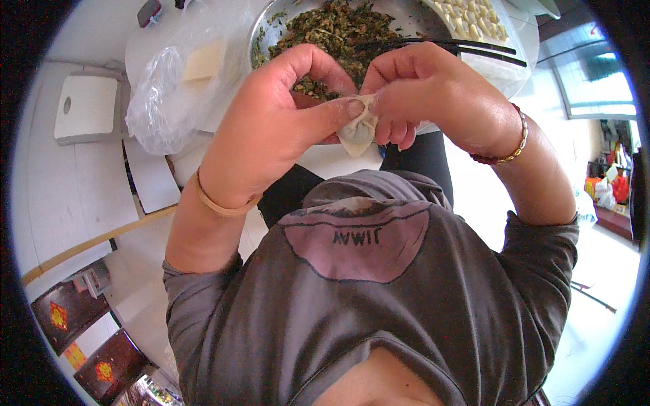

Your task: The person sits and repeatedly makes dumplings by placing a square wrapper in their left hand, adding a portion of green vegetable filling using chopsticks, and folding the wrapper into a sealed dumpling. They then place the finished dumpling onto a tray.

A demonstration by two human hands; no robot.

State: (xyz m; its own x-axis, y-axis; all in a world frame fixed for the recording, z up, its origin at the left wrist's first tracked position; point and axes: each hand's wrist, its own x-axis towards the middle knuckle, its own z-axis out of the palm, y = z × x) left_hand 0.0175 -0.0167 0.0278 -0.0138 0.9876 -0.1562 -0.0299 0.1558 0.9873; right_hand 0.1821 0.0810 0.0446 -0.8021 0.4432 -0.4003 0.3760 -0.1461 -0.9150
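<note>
Between my two hands is a small folded dumpling (357,133) with a pale wrapper, its tip pointing down towards my lap. The thumb of my left hand (284,109) presses on its upper left part. My right hand (431,91) pinches its upper right edge with thumb and fingers. Just beyond, a metal bowl (258,25) holds chopped green and brown filling (330,30), partly hidden by my hands. Black chopsticks (487,49) lie over the bowl's right side, behind my right hand.
Square wrappers (204,61) lie on clear plastic at the left, beside a crumpled plastic bag (157,111). Rows of finished dumplings (475,19) cover a tray at the upper right. A dark phone-like object (149,12) lies at the table's far left.
</note>
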